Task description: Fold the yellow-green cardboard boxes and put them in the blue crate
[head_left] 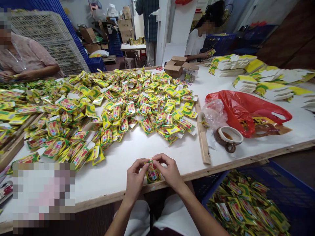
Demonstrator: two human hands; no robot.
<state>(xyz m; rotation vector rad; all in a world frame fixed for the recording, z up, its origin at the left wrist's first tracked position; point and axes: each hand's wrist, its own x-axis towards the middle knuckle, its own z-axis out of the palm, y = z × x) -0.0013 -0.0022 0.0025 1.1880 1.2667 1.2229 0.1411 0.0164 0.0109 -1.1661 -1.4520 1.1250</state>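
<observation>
My left hand [134, 177] and my right hand [168, 170] meet at the near edge of the white table [147, 144]. Together they pinch one small yellow-green carton [152, 172] with a red picture, fingers closed on its top edge. Just beyond lies a wide heap of the same cartons [98, 105], spread across the table's left and middle.
A wooden strip [202, 134] lies right of the heap, beside a clear bag [214, 113], a red plastic bag [243, 109] and a brown cup [228, 137]. Flat carton stacks [261, 78] sit far right. A blue crate [248, 203] holds cartons below. Two people work across the table.
</observation>
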